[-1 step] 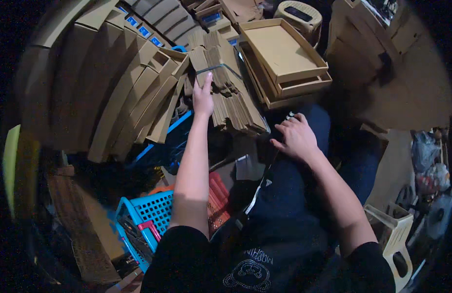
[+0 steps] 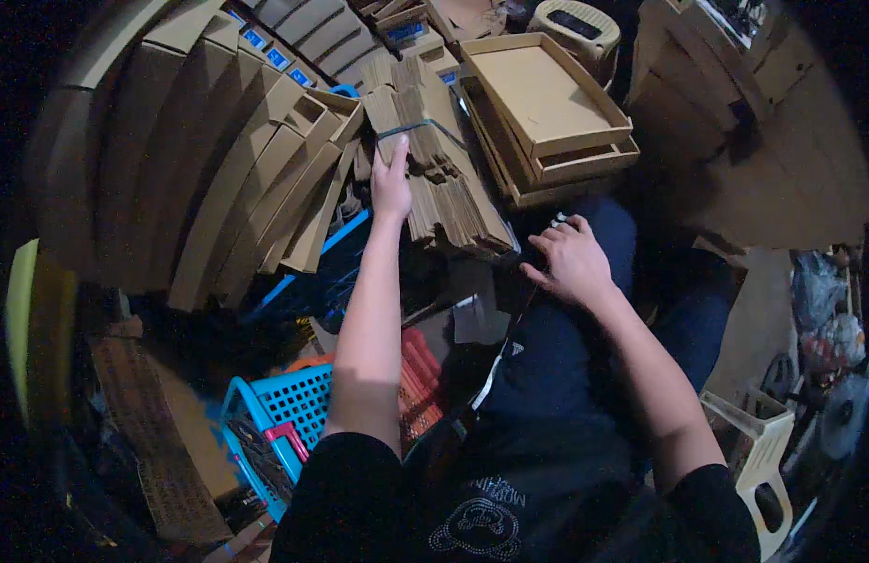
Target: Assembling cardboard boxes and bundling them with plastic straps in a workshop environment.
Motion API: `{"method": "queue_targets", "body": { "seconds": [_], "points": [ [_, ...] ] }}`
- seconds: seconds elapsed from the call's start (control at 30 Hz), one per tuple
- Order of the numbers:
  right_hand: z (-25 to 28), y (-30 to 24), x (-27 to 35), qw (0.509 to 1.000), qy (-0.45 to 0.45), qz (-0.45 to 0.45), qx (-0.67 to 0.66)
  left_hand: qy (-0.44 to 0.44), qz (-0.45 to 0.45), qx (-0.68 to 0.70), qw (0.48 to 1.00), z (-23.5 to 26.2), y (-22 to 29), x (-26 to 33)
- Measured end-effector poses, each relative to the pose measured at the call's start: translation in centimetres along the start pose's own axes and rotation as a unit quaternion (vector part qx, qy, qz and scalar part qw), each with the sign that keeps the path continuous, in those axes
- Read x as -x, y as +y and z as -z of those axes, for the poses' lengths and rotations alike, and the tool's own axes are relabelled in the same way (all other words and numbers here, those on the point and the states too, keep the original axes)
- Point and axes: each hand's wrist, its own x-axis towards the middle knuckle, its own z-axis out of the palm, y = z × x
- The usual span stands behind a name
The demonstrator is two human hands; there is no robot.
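Observation:
My left hand (image 2: 391, 192) grips the left side of a bundle of folded flat cardboard (image 2: 453, 202). Its thumb lies on top, while the other fingers are mostly hidden. A dark strap (image 2: 411, 129) crosses the bundle above the thumb. At right, my right hand (image 2: 573, 260) rests on my knee with its fingers curled. A small pale thing (image 2: 559, 220) shows at those fingertips, too small to name.
Shallow cardboard trays (image 2: 552, 103) are stacked beyond my knee. Rows of upright cardboard boxes (image 2: 237, 188) stand at left. A turquoise basket (image 2: 298, 403) sits below my left forearm. A beige plastic stool (image 2: 768, 450) is at lower right, another stool (image 2: 580, 42) at the back.

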Motion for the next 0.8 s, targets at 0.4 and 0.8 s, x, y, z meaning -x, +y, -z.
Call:
{"method": "queue_targets", "body": {
  "seconds": [0.4,0.8],
  "points": [
    [0.2,-0.8,-0.2,0.998,0.060,-0.011,-0.035,0.009,-0.037,-0.063,0.997,-2.0,0.1,0.3],
    [0.6,-0.1,-0.5,0.985,0.100,0.078,-0.117,0.055,-0.119,-0.053,0.990,-1.0,1.5,0.9]
  ]
}}
